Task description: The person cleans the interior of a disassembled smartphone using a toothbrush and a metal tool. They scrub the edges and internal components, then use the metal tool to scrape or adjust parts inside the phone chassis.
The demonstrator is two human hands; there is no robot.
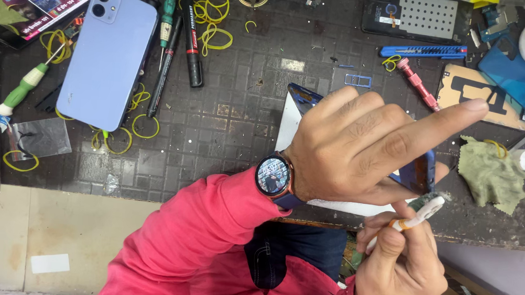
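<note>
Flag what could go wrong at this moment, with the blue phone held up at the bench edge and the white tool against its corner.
1. The left hand holds the blue opened phone with its forefinger stretched out, so the hold looks loose; it might drop past the dark bench edge.
2. The right hand presses a white tool with an orange band at the phone's lower corner; a slip could scratch it or jab a finger.

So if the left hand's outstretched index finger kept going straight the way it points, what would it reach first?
The left hand points up and to the right. First in that line looks like the flat tan panel with black markings, then the blue film sheet. The finger's height above the bench is unclear.
</note>
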